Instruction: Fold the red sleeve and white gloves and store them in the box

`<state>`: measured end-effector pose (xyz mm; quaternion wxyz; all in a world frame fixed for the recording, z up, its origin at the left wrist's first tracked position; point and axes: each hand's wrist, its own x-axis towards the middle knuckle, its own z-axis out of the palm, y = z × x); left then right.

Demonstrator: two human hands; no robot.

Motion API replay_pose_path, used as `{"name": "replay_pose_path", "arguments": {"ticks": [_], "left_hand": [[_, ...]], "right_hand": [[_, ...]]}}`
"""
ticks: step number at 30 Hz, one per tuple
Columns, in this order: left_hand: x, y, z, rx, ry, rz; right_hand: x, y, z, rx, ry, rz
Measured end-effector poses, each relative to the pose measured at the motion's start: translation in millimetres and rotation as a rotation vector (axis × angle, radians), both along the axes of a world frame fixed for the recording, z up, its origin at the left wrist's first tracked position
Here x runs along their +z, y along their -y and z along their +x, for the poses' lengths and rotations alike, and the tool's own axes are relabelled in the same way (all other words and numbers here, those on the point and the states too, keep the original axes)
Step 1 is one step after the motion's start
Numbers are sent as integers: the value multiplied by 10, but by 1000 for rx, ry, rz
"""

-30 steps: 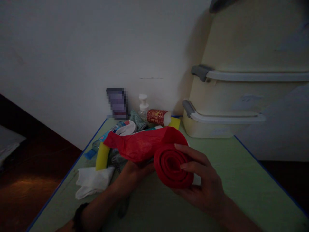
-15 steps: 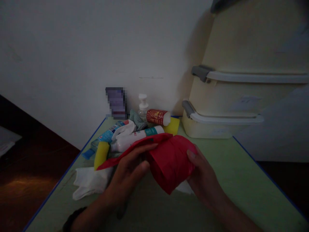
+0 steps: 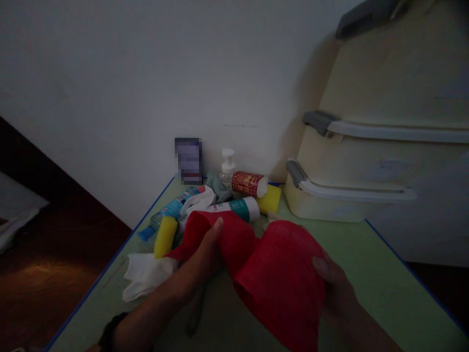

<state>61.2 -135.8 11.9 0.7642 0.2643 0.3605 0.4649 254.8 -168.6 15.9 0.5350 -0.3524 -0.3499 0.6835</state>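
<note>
A sheet of red cloth (image 3: 282, 278) hangs between my two hands above the table, partly unfolded, with a fold down its middle. My left hand (image 3: 208, 252) grips its left part, thumb on top and fingers hidden beneath. At the right edge, my right hand (image 3: 339, 286) pinches it with the thumb in front. Just behind the cloth lies a white tube with a green band (image 3: 244, 209), partly covered. White gloves (image 3: 148, 274) lie on the table left of my left forearm, beside a yellow sponge (image 3: 165, 238).
Behind are a blue-labelled bottle (image 3: 174, 205), a grey-green cloth (image 3: 219, 188), a pump bottle (image 3: 227, 164), a red-labelled cylinder (image 3: 249, 184) and another yellow sponge (image 3: 270, 199). A blurred phone-like screen (image 3: 189, 161) leans on the wall. Stacked cream bins (image 3: 351, 171) stand at the right of the green table (image 3: 381, 283).
The red cloth has opened out from a bundle, and its right part now hangs lower. My right hand moved right and down; my left hand has closed on the cloth. The view shifted slightly.
</note>
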Motion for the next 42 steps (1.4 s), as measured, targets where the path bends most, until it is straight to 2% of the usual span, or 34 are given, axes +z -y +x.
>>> {"name": "replay_pose_path", "arguments": {"ticks": [2,5,8,10,13,19,24,27,29,33,35,39,42], "left_hand": [[28,-2,2,25,40,-10],[157,-43,27,58,86,-13],[334,-104,87,100,115,72],[454,-146,137,74,99,153],[628,-220,209,-8,79,236],[897,-461,329,-94,118,258],[864,-667,349,47,104,275],[792,-734,292,80,114,240],[768,-761,239,91,159,205],[796,-782,162,156,176,168],[833,-767,140,157,166,174],[921,-697,102,148,146,194],[984,-638,87,131,128,232]], "right_hand": [[-27,-9,3,50,6,13],[-130,-47,8,68,-2,28],[-257,-111,33,73,-32,31],[-305,-151,57,85,-34,29],[-273,-179,82,78,-32,57],[-72,-183,110,-34,54,55],[-103,-247,163,-129,265,78],[-146,-264,178,-91,364,135],[-167,-271,176,-36,467,237],[-201,-293,182,16,834,516],[-204,-301,208,35,951,572],[-179,-288,263,91,1016,535],[-205,-269,215,52,992,448]]}}
